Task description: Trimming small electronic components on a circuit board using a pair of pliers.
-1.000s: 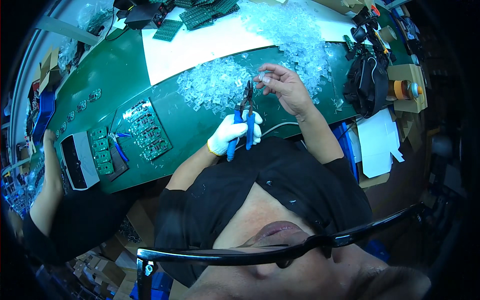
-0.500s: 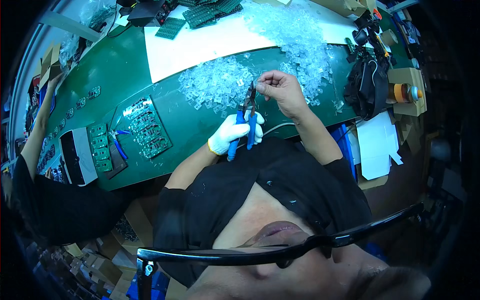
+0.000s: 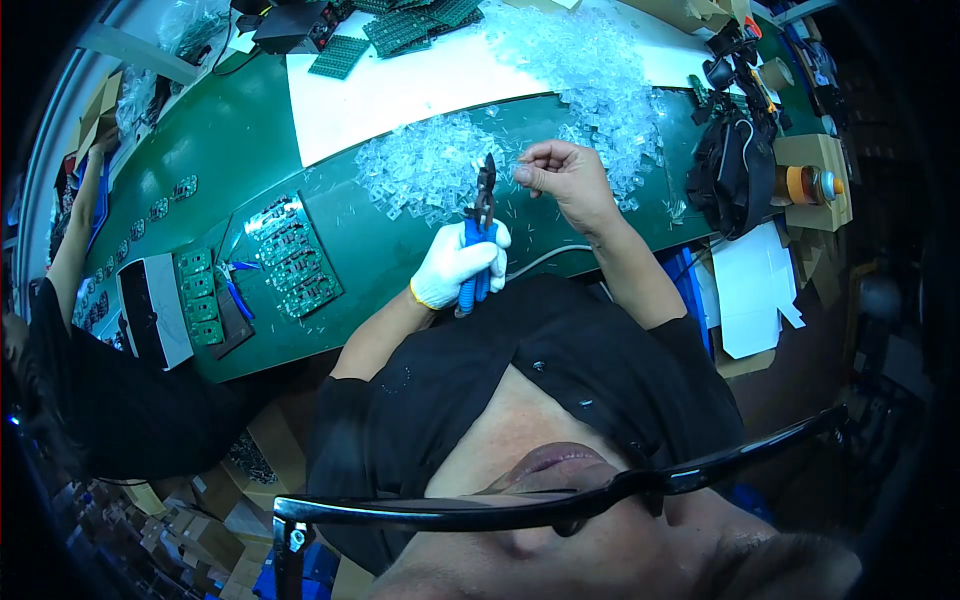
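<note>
My left hand (image 3: pixel 452 268), in a white knit glove, is closed round the blue handles of cutting pliers (image 3: pixel 483 208). Their handles are squeezed together and the dark jaws point away from me, beside a pile of small clear plastic pieces (image 3: pixel 415 170). To the right of the jaws, a short gap away, is my bare right hand (image 3: pixel 572 188). Thumb and forefinger are pinched together there; whatever sits between the tips is too small to make out. A larger heap of clear pieces (image 3: pixel 615 110) lies beyond and right of this hand.
Green circuit boards (image 3: pixel 292 255) and another pair of blue-handled pliers (image 3: pixel 238 290) lie left on the green table. A co-worker's arm (image 3: pixel 75 240) reaches across at far left. A black bag (image 3: pixel 725 180) and a bottle (image 3: pixel 808 186) stand right. Stacked boards (image 3: pixel 405 30) are at the back.
The pliers' handles have gone from spread to squeezed together. Their jaws have moved slightly left, away from my right fingertips. My right hand has barely moved.
</note>
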`<state>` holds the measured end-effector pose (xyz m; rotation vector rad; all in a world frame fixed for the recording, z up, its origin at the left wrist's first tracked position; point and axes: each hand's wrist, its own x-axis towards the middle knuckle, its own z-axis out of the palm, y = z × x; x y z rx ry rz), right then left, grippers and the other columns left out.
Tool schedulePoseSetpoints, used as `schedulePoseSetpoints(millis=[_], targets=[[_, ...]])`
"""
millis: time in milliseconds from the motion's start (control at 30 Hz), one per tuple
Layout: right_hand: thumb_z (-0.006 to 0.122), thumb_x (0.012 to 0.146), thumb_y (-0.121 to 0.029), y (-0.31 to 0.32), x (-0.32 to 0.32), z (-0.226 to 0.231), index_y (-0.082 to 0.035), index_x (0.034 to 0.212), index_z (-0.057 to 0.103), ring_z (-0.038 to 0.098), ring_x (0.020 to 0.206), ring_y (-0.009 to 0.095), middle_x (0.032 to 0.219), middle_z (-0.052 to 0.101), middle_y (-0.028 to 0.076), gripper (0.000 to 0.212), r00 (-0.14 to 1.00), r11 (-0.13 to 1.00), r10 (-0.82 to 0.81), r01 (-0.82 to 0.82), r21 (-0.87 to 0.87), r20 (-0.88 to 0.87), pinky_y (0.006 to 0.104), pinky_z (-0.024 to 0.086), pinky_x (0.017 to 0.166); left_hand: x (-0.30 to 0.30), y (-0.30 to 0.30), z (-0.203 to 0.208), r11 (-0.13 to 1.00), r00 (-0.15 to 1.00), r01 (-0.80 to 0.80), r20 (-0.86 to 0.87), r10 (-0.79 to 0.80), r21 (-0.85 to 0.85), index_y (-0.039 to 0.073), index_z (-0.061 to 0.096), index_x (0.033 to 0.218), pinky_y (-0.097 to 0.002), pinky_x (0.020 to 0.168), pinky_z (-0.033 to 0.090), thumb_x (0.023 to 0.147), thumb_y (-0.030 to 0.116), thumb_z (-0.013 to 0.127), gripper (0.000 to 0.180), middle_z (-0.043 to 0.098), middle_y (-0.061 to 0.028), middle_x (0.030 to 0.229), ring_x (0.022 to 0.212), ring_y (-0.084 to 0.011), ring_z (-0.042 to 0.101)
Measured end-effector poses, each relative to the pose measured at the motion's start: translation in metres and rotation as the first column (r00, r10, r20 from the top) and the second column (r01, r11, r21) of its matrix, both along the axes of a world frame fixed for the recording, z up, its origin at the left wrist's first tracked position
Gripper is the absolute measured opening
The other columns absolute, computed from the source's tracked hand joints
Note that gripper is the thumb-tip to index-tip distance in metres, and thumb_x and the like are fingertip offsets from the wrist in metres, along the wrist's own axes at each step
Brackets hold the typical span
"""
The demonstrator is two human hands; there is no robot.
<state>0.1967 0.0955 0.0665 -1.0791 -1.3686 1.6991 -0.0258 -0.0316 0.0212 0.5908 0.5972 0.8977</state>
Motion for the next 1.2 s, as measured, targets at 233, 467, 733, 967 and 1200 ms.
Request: schedulePoseSetpoints(millis=[233, 467, 733, 967, 1200], targets=[[0.086, 0.094, -0.010, 0.022, -0.016, -0.035, 0.001, 0.120, 0.077, 0.069, 0.085, 0.009, 0.099, 0.077, 0.005, 0.029, 0.980, 0.996, -0.038, 0.022, 0.084, 0.197, 0.0253, 0.056, 0.072, 0.006, -0.003, -0.020, 0.994, 0.964, -0.050, 0.264, 0.024, 0.094, -0.007, 0.056, 0.140, -0.0421, 0.088, 0.063, 0.091, 0.038, 0.084, 0.073, 0.076, -0.0167, 0.107, 0.097, -0.0263, 0.077], [0.074, 0.093, -0.007, 0.018, -0.041, -0.004, -0.007, 0.133, 0.073, 0.071, 0.106, 0.025, 0.123, 0.076, 0.011, 0.040, 0.892, 0.803, -0.022, -0.254, 0.539, 0.452, 0.0375, 0.058, 0.091, 0.005, -0.003, -0.021, 0.995, 0.960, -0.058, 0.278, 0.034, 0.078, -0.008, 0.056, 0.140, -0.0429, 0.087, 0.063, 0.090, 0.041, 0.084, 0.076, 0.076, -0.0171, 0.108, 0.096, -0.0279, 0.077], [0.081, 0.086, -0.011, 0.058, 0.033, -0.012, -0.006, 0.113, 0.078, 0.066, 0.103, 0.041, 0.108, 0.078, 0.016, 0.027, 0.524, 0.668, -0.474, -0.310, 0.677, 0.708, 0.0512, 0.055, 0.094, 0.002, -0.002, -0.019, 0.999, 0.964, 0.017, 0.263, -0.026, 0.036, -0.006, 0.056, 0.140, -0.0468, 0.088, 0.062, 0.089, 0.038, 0.089, 0.075, 0.074, -0.0182, 0.110, 0.100, -0.0294, 0.076], [0.082, 0.087, -0.013, 0.050, 0.042, -0.018, -0.007, 0.114, 0.079, 0.066, 0.105, 0.040, 0.109, 0.077, 0.016, 0.028, 0.437, 0.741, -0.386, -0.378, 0.555, 0.813, 0.0517, 0.055, 0.095, 0.004, -0.002, -0.021, 0.999, 0.966, 0.029, 0.255, -0.036, 0.032, -0.006, 0.056, 0.140, -0.0464, 0.089, 0.062, 0.088, 0.039, 0.089, 0.075, 0.075, -0.0179, 0.109, 0.100, -0.0291, 0.076], [0.078, 0.089, -0.011, 0.043, 0.044, -0.019, -0.007, 0.106, 0.081, 0.066, 0.105, 0.038, 0.106, 0.074, 0.015, 0.018, 0.529, 0.672, -0.448, -0.333, 0.661, 0.721, 0.0490, 0.054, 0.095, 0.004, -0.003, -0.022, 0.999, 0.972, 0.029, 0.233, -0.032, 0.015, -0.006, 0.056, 0.140, -0.0462, 0.089, 0.062, 0.087, 0.042, 0.090, 0.079, 0.074, -0.0182, 0.110, 0.099, -0.0294, 0.076]])
